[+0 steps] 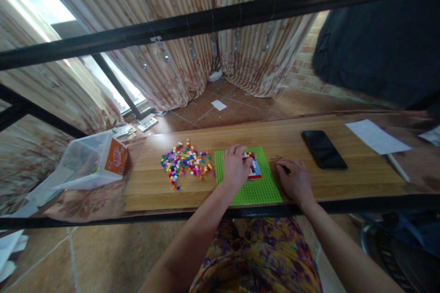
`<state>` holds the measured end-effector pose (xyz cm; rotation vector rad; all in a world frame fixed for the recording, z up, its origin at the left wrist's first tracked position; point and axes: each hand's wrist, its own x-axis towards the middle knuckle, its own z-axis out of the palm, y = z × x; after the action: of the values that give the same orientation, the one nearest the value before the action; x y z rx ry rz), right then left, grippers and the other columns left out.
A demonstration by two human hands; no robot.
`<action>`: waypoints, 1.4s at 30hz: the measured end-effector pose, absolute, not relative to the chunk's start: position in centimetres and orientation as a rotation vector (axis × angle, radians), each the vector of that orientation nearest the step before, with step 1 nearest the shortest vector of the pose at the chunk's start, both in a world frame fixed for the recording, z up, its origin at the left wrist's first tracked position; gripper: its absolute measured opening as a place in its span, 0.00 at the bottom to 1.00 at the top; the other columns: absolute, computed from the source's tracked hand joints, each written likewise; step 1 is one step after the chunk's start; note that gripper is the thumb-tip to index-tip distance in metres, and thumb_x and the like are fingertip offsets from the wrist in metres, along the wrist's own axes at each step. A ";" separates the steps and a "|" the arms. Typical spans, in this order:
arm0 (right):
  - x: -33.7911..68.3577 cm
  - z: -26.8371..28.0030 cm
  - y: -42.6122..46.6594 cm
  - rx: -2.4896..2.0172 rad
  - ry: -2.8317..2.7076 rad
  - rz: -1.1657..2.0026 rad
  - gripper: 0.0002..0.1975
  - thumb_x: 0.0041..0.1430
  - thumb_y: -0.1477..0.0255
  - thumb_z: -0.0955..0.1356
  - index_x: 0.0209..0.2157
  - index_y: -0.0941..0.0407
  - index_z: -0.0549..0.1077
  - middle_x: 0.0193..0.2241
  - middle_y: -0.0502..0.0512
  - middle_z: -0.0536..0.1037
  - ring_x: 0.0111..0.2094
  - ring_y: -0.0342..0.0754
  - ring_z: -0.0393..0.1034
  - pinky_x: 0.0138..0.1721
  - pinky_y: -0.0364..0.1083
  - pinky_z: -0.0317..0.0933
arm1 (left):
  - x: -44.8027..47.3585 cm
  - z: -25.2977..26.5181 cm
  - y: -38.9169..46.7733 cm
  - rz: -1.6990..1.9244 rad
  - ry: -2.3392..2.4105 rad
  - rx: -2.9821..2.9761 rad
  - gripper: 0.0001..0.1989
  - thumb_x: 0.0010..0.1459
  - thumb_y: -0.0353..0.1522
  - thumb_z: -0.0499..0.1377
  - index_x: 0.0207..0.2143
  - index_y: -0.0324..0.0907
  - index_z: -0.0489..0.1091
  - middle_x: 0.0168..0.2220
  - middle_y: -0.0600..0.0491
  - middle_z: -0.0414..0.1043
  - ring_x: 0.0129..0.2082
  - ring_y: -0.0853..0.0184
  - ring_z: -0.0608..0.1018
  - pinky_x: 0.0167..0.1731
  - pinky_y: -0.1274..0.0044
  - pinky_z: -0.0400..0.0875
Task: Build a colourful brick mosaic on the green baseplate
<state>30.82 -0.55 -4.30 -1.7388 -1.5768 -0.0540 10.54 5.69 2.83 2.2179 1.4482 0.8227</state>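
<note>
Red, blue, white and yellow bricks joined in a small build [255, 176] sit at the fingers of the left hand [237, 165], which bends over them with its thumb close to the forefinger; whether a brick is pinched between the two, I cannot tell. The build stands on the upper part of a green plate [256, 194], partly hidden by that hand. Just beyond the plate's right edge rests the right hand [294, 181], palm down, its fingers loosely curled with a small gap between thumb and forefinger. Near the plate's left side, a loose pile of bricks [185, 160] in many colours spreads over a wooden board [364, 178], while a black phone [324, 149] lies past the right hand. Farther right are a sheet of white paper [377, 136] and a white pen [398, 168]. Left of the board, a clear tub [74, 165] with an orange label lies on the brown desk [85, 202]. Behind everything, striped curtains [137, 9] hang down to the tiled floor [240, 103].
</note>
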 end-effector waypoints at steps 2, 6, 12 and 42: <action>30.8 -4.3 -0.6 -1.740 -1.575 -0.051 0.12 0.62 0.67 0.63 0.31 0.54 0.77 0.35 0.59 0.80 0.38 0.53 0.72 0.46 0.55 0.62 | 10.6 2.7 6.1 0.755 1.420 2.179 0.11 0.59 0.30 0.59 0.46 0.41 0.73 0.46 0.49 0.76 0.47 0.62 0.74 0.51 0.70 0.66; 30.8 -4.5 -0.5 -1.730 -1.575 -0.059 0.12 0.61 0.67 0.64 0.30 0.54 0.76 0.34 0.58 0.80 0.38 0.53 0.72 0.46 0.54 0.62 | 10.6 2.8 6.7 0.654 1.404 2.117 0.10 0.59 0.29 0.59 0.43 0.42 0.76 0.42 0.51 0.78 0.43 0.63 0.77 0.49 0.72 0.69; 31.0 -4.7 -0.4 -1.737 -1.576 -0.062 0.12 0.62 0.67 0.64 0.31 0.55 0.77 0.35 0.58 0.80 0.38 0.52 0.72 0.45 0.54 0.62 | 11.0 3.5 7.0 0.564 1.506 1.961 0.11 0.57 0.32 0.60 0.42 0.45 0.78 0.37 0.52 0.81 0.38 0.63 0.79 0.42 0.74 0.72; 31.6 -5.1 -0.5 -1.750 -1.615 -0.072 0.13 0.61 0.64 0.63 0.32 0.55 0.77 0.34 0.59 0.80 0.38 0.53 0.72 0.45 0.54 0.62 | 9.6 1.0 9.1 0.731 0.983 2.041 0.19 0.55 0.19 0.50 0.45 0.40 0.71 0.46 0.49 0.74 0.48 0.64 0.75 0.53 0.70 0.70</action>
<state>31.57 -0.49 -5.07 -1.7500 -1.6154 -0.0719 9.57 9.08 1.02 2.0410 0.9825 0.7305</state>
